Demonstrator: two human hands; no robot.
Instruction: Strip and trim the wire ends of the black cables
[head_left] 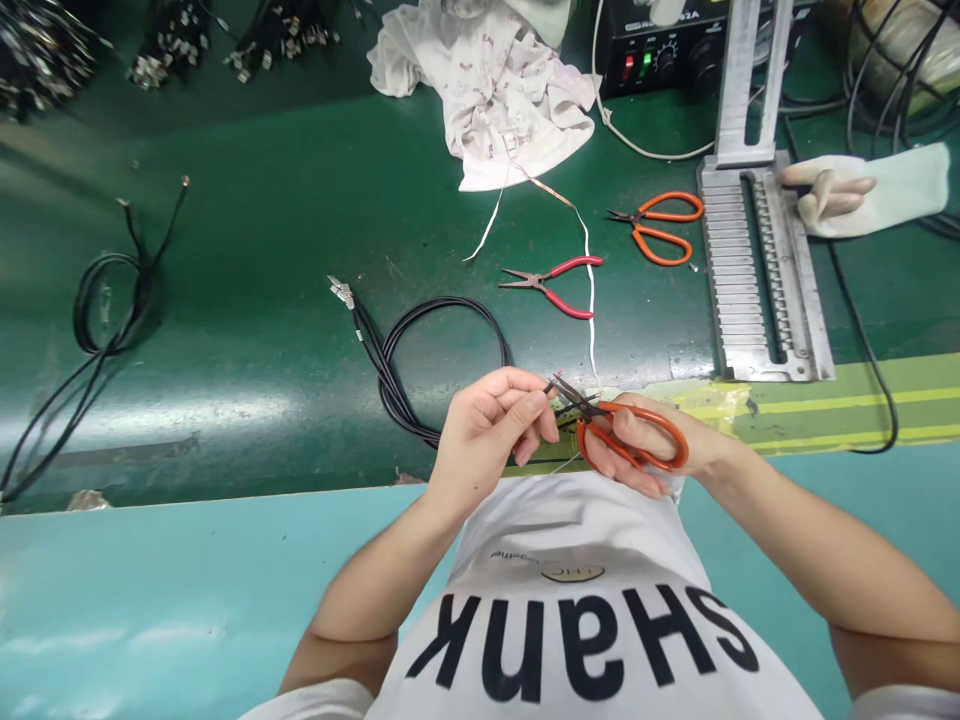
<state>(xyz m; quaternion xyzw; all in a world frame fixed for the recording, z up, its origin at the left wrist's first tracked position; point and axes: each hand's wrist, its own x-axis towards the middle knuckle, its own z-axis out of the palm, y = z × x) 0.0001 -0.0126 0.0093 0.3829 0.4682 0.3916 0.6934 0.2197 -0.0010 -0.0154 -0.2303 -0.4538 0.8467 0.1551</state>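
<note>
My left hand [499, 425] pinches a thin black cable near its end, at the front edge of the green bench. In my right hand [649, 440] is a pair of scissors [660, 430] with orange handles, fingers through the loops. The scissor blades point left and lie close beside the cable end; whether they touch it I cannot tell. Behind my left hand rests a coiled bundle of black cables [394, 385] with metal connectors at its far end. Pliers [551, 285] with red handles lie just beyond both hands.
Another orange-handled pair of scissors [660, 225] lies beside a metal slotted fixture [757, 270]. A white glove [870, 190], crumpled white cloth [502, 90] and black control box [664, 50] stand around the back and right. One looped black cable [112, 300] lies left; connector bundles [169, 45] are behind.
</note>
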